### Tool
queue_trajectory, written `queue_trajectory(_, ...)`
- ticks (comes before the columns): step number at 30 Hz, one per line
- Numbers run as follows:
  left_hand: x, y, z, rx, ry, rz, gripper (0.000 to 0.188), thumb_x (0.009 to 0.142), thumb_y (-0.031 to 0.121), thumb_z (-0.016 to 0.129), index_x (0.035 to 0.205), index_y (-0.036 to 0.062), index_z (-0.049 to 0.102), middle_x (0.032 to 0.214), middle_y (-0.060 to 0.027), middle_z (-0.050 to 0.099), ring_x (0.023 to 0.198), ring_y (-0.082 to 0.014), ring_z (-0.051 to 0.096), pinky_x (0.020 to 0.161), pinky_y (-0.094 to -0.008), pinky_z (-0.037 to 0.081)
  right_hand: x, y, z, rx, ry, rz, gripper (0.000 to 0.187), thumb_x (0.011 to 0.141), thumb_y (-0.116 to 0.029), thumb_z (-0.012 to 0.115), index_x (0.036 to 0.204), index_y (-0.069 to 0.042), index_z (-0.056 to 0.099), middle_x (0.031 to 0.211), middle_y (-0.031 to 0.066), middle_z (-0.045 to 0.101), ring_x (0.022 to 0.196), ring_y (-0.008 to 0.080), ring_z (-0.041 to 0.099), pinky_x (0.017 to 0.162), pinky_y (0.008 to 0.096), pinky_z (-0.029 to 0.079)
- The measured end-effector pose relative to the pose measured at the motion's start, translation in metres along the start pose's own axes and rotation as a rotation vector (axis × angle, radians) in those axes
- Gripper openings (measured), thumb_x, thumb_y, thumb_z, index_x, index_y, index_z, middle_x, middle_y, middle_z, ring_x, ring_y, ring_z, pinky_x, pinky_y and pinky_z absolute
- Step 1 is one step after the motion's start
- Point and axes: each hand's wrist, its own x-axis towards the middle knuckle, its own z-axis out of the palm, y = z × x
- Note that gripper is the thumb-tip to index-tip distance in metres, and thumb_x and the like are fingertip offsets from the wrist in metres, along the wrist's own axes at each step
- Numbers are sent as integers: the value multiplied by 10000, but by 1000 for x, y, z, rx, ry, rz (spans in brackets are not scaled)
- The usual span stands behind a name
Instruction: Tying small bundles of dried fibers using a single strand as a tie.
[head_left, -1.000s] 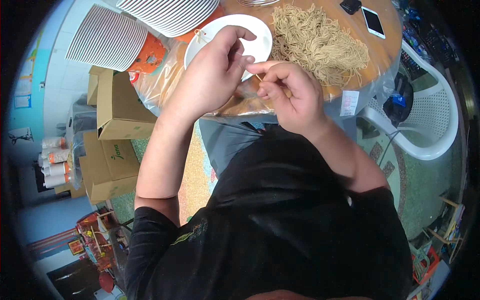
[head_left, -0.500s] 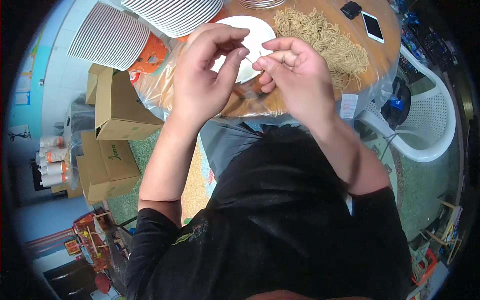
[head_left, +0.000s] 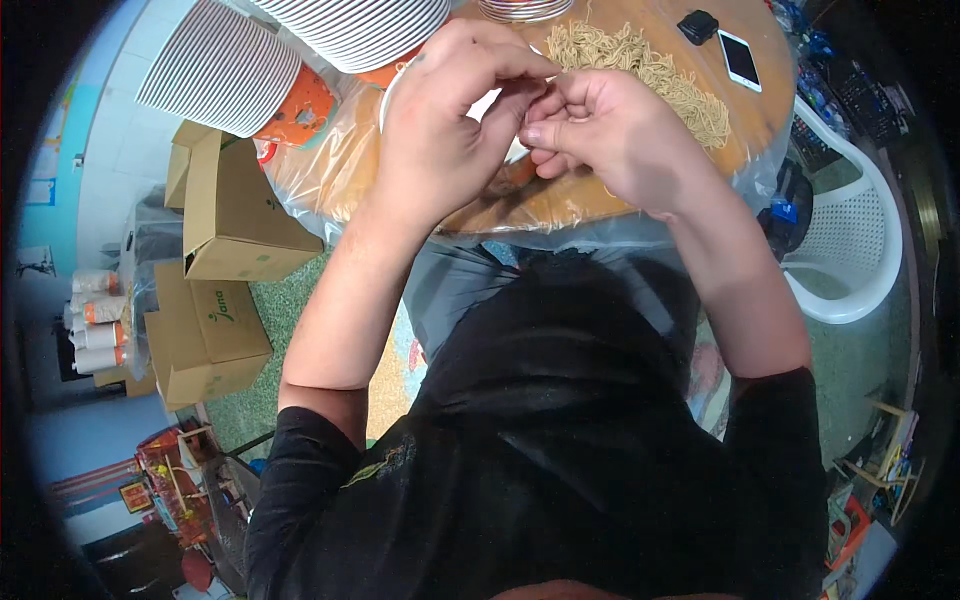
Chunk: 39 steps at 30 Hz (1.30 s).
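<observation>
My left hand (head_left: pixel 450 120) and my right hand (head_left: pixel 600 130) meet over the near side of the table, their fingertips touching. Thumb and fingers are pinched on both hands. A thin pale cord showed between them a moment ago; now the fingers hide it. Beneath the hands lies a white round object (head_left: pixel 485 103), mostly covered, and I cannot tell whether it is a lid or a bucket. To the right of my right hand spreads a heap of tan cords (head_left: pixel 650 75).
Stacked orange-and-white paper buckets (head_left: pixel 225 75) lean at the table's left, with another stack (head_left: pixel 355 30) beside them. A phone (head_left: pixel 740 60) and a small black object (head_left: pixel 699 26) lie at the far right. Open cardboard boxes (head_left: pixel 245 230) stand left, a white plastic chair (head_left: pixel 850 240) right.
My hands have come closer together; the left moved right and its fingers now overlap the right's fingertips. The thin cord and most of the white round object have become hidden.
</observation>
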Motion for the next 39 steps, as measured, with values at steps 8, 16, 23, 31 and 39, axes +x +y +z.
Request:
queue_trajectory(8, -12, -1, -3, -650, -97, -407, 407, 935, -36, 737, 1339, 12, 753, 1193, -87, 777, 1073, -176, 738, 976, -325, 592, -4, 11, -3, 113, -72, -96, 123, 1096, -73, 701, 1148, 32, 736, 1043, 82, 771, 917, 155, 748, 862, 311, 633)
queue_trajectory(16, -7, 3, -25, -259, -479, -556, 421, 956, -8, 838, 1368, -25, 754, 1093, -13, 770, 972, -79, 639, 885, -271, 571, -10, 14, -1, 129, -4, -79, 142, 1111, -67, 685, 1180, 43, 740, 1073, 91, 787, 946, 152, 751, 886, 313, 641)
queue_trajectory(23, -7, 4, -24, -308, -467, -726, 161, 1017, 69, 853, 1143, -15, 799, 977, 3, 791, 920, -56, 695, 823, -238, 586, -13, 14, -4, 144, 5, -44, 154, 1110, -61, 690, 1203, 47, 749, 1099, 103, 807, 965, 151, 762, 897, 311, 647)
queue_trajectory(31, -8, 5, -19, -303, -536, -702, 133, 1076, 102, 804, 1124, -13, 757, 965, 7, 747, 883, -55, 670, 788, -240, 572, -15, 21, -8, 56, 12, -131, 186, 1055, -100, 781, 1166, 48, 775, 1029, 84, 802, 906, 133, 764, 837, 299, 643)
queue_trajectory(39, -11, 16, -15, -344, -465, -745, 114, 1140, 104, 695, 1141, -10, 694, 952, -7, 711, 851, -63, 674, 728, -254, 584, -21, 27, 6, -437, 273, -345, 160, 920, -91, 838, 1065, -23, 835, 949, 76, 800, 803, 131, 766, 740, 296, 617)
